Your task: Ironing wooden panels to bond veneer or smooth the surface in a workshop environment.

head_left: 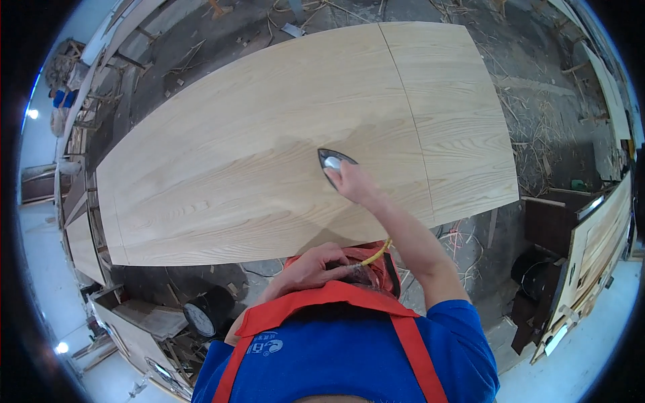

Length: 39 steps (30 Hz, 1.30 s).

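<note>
A large, pale wood-grain panel [255, 148] spreads before me, with dark seam lines across its right part and left end. My right hand [349, 183] is closed round the handle of a small iron [331, 162], which rests on the panel right of its middle. The iron has a dark pointed base and a light top; my fingers cover its rear. Below the panel's near edge, my left hand [319, 263] is held against my red apron [336, 295]. Its fingertips meet a yellow cord [381, 253], which curves up toward my right forearm; the grip is partly hidden.
Wood strips and scraps [537, 127] litter the dark floor on the right. A dark cabinet [554, 225] and a leaning wooden panel [594, 248] stand at the right. A black round drum [209, 312] is near me at lower left. Far left, another person in blue [64, 99] is visible.
</note>
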Tool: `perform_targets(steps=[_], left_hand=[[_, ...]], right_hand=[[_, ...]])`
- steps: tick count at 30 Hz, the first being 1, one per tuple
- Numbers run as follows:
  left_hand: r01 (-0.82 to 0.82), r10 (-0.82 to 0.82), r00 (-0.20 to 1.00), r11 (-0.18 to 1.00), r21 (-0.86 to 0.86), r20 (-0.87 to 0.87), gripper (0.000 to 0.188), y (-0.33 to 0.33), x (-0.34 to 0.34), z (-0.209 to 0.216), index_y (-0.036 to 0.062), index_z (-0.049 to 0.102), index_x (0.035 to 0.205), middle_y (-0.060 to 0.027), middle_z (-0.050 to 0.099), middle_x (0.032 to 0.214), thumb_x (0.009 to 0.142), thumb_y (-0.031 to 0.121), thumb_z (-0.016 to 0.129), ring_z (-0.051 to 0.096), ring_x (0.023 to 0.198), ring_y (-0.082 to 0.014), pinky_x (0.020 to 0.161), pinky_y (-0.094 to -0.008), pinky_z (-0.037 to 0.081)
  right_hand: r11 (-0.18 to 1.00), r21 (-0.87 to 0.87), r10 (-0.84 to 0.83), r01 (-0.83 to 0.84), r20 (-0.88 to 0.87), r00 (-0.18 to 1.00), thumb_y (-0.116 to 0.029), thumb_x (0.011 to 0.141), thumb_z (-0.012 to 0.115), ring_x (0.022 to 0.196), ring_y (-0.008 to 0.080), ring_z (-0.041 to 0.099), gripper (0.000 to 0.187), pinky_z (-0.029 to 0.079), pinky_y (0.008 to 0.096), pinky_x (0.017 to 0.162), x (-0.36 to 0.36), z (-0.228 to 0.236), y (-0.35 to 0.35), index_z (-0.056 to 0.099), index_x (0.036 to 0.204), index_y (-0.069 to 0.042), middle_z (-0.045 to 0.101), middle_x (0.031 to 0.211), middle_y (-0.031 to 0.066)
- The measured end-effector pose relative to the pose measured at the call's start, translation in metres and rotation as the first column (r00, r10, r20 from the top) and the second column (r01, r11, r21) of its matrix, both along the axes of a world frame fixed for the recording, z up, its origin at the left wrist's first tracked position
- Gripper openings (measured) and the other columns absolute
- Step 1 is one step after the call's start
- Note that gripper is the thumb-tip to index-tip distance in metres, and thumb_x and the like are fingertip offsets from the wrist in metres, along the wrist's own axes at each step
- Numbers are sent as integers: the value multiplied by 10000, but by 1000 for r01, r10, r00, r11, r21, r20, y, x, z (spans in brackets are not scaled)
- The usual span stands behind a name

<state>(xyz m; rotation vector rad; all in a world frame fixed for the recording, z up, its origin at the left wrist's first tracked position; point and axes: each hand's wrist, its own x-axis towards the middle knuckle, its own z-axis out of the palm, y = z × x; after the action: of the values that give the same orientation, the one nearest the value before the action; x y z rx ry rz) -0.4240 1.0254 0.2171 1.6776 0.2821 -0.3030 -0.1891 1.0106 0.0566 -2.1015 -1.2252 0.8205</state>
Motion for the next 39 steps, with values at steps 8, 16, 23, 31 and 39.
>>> perform_targets(steps=[8, 16, 23, 31, 39], left_hand=[[-86, 86, 996, 994, -65, 0, 250, 43, -30, -20, 22, 718, 1122, -169, 711, 1096, 992, 235, 741, 655, 1076, -332, 947, -424, 519], [-143, 149, 988, 980, -139, 39, 248, 71, -60, -59, 37, 736, 1120, -170, 718, 1074, 993, 250, 737, 662, 1055, -344, 942, -432, 522], [-154, 150, 988, 985, -83, -47, 220, 81, -31, -48, 40, 741, 1077, -165, 704, 1041, 1002, 246, 717, 662, 1026, -321, 932, -417, 523], [-437, 429, 892, 741, 510, 142, 398, 166, -15, -128, -25, 622, 1242, -238, 647, 1250, 969, 242, 735, 599, 1208, -431, 1050, -479, 481], [-273, 464, 871, 185, 944, 161, 761, 315, 38, -213, -50, 382, 1558, -285, 310, 1662, 1010, 419, 621, 231, 1581, -423, 1293, -544, 184]], right_hand=[[814, -66, -543, 577, 263, 797, -545, 1081, 483, 811, 522, 710, 697, 555, 587, 667, 169, -14, -17, 726, 918, 88, 698, 776, 317], [837, -132, -512, 531, 155, 845, -511, 1096, 453, 826, 502, 723, 700, 546, 594, 700, 89, -8, 81, 708, 885, 106, 689, 805, 344], [989, -64, -130, 130, 3, 991, -481, 1083, 517, 890, 498, 717, 577, 566, 586, 777, -49, 13, 174, 658, 945, 61, 706, 846, 325], [991, -73, -112, 114, 32, 993, -496, 1074, 533, 894, 510, 704, 556, 552, 587, 763, 46, 18, 131, 669, 1015, 40, 719, 924, 315], [681, -113, -686, 724, 249, 684, -530, 1089, 477, 905, 526, 709, 707, 533, 606, 736, 238, -13, 76, 689, 874, 110, 693, 851, 359]])
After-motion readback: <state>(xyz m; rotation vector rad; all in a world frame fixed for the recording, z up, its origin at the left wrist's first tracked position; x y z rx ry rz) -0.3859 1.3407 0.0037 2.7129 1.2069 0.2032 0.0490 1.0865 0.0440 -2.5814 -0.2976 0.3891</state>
